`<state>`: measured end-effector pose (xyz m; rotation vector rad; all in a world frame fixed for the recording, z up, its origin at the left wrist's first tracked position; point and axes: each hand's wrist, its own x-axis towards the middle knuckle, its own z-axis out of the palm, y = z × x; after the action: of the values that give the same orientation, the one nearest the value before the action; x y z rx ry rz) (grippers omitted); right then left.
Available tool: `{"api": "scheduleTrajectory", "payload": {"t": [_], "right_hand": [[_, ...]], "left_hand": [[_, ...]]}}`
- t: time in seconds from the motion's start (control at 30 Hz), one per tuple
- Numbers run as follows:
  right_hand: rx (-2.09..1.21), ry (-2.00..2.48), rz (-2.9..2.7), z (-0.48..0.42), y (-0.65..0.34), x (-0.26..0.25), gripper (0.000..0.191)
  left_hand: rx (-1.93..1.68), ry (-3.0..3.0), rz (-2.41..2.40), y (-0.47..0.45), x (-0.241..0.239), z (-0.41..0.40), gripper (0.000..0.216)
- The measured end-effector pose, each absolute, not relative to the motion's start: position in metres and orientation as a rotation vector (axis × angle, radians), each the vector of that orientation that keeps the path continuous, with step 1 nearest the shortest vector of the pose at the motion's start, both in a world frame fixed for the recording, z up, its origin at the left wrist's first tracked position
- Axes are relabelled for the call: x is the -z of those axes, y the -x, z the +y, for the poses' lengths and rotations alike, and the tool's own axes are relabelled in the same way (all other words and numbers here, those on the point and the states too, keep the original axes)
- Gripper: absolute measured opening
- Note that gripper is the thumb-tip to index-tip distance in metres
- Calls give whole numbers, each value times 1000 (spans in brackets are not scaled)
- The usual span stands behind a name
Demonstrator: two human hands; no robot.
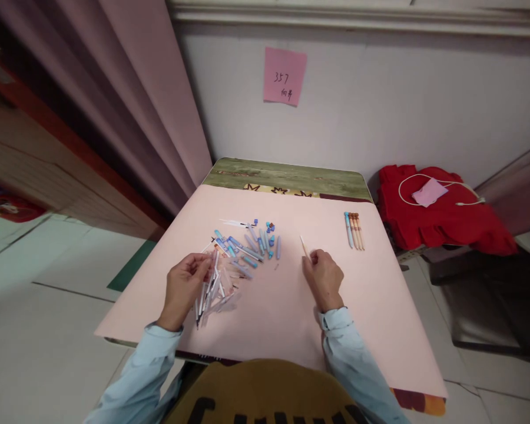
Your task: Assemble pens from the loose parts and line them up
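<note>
My right hand (324,277) is closed round a slim, pale pen part (305,245), whose white end points up and away from me. Over the left pile, my left hand (185,288) has its thumb and fingers pinched together; what they hold, if anything, I cannot make out. Beneath and beside those fingers lie pen refills (209,300), white with dark tips, mixed with clear plastic pieces. Farther off lie several blue and grey-lilac pen barrels (249,247) and small blue and brown caps (271,227). A neat row of several whole pens (354,231), one blue and the others beige with brown tops, stands apart at the right.
A pale pink sheet (274,318) covers most of the table, with its green wood-patterned far end (287,172) showing. Red cloth (424,227) with a white cable lies right of the table. A pink note (285,76) is on the wall; a curtain (150,88) hangs left.
</note>
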<state>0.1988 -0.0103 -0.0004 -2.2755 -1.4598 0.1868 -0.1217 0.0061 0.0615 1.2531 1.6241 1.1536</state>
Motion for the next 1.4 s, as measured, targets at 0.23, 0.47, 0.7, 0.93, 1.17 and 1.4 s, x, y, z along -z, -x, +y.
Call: {"api": "scheduleTrajectory", "payload": {"t": [0.23, 0.47, 0.7, 0.93, 1.17, 1.4], "right_hand": [[-136, 2231, -1495, -4, -196, 9, 17], [-141, 2073, -1434, -3, -200, 16, 26], [-141, 1696, -1292, -10, -182, 3, 31], [-459, 1579, -1315, -9, -154, 9, 32], [-44, 1893, -1327, -6, -197, 11, 34], [-80, 1852, -1334, -7, -201, 12, 36]], "left_hand": [[-1150, -1250, 1609, 125, -58, 1, 24], [-1149, -1255, 1626, 132, -60, -2, 22], [-1134, -1287, 1659, 139, -55, 1, 23], [-1201, -1299, 1721, 148, -58, 10, 25], [-1226, -1283, 1872, 177, -61, 10, 25], [-1200, -1277, 1868, 179, -52, 7, 28]]}}
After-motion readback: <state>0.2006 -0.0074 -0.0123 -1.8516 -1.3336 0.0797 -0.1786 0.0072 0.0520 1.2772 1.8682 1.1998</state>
